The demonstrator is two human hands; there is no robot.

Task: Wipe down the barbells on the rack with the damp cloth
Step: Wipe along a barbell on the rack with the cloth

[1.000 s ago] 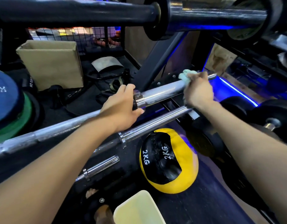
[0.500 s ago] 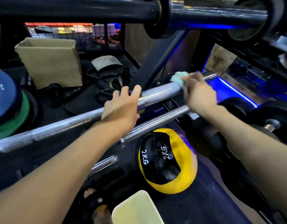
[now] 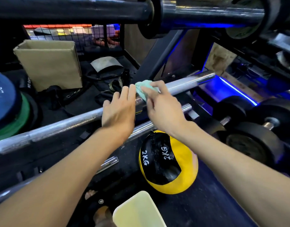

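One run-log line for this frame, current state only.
step: wiping barbell sleeve | right hand: presses green cloth on barbell by collar | left hand: rests on shaft, fingers straight | lower bar: untouched

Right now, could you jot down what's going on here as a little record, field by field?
Activity: wiping a barbell on a rack
Cloth: pale green cloth, bunched on the bar by its collar
Right hand: right hand pinches the cloth against the bar
Left hand: left hand rests over the bar beside the cloth, fingers draped across it
Bar below: second barbell, untouched
Underneath: yellow and black ball marked 2KG
Background: cardboard box, blue weight plate
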